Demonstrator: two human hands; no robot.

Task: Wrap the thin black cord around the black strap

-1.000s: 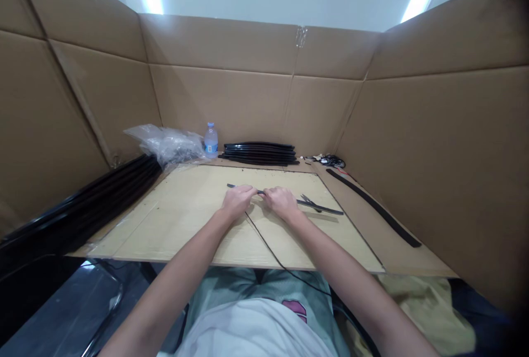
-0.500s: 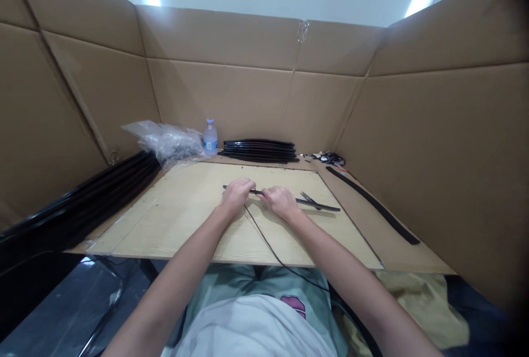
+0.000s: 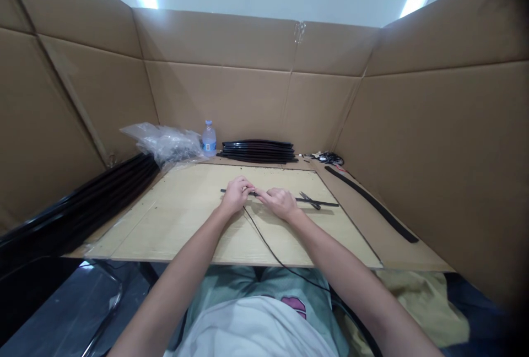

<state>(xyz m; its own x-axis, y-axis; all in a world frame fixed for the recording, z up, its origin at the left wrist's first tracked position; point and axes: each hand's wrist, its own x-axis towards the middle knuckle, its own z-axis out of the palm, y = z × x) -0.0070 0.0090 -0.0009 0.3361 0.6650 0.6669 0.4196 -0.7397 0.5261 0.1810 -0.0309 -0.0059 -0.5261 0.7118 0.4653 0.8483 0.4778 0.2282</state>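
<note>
A thin black strip (image 3: pixel 326 203) lies crosswise in front of me, passing under both hands. My left hand (image 3: pixel 237 194) is closed on it near its left end, thumb and fingers pinched together. Close beside it, my right hand (image 3: pixel 278 201) grips the strip, with its thumb pointing at the left fingertips. Whatever small piece may be between the fingertips is too hidden to make out. From below my left hand a thin black cord (image 3: pixel 264 239) runs down over the table edge to my lap. Small dark-handled snips (image 3: pixel 309 200) lie at the strip's right part.
A stack of black strips (image 3: pixel 259 151) sits at the back, next to a water bottle (image 3: pixel 209 139) and clear plastic bags (image 3: pixel 171 142). Long black strips (image 3: pixel 82 197) line the left side. One curved strip (image 3: pixel 372 203) and tangled wires (image 3: pixel 328 157) lie right. Cardboard walls (image 3: pixel 223 92) enclose the table.
My fingertips have shifted slightly, the right thumb now stretching toward the left fingers. The strip's right end has moved up a little. Both hands stay in nearly the same place.
</note>
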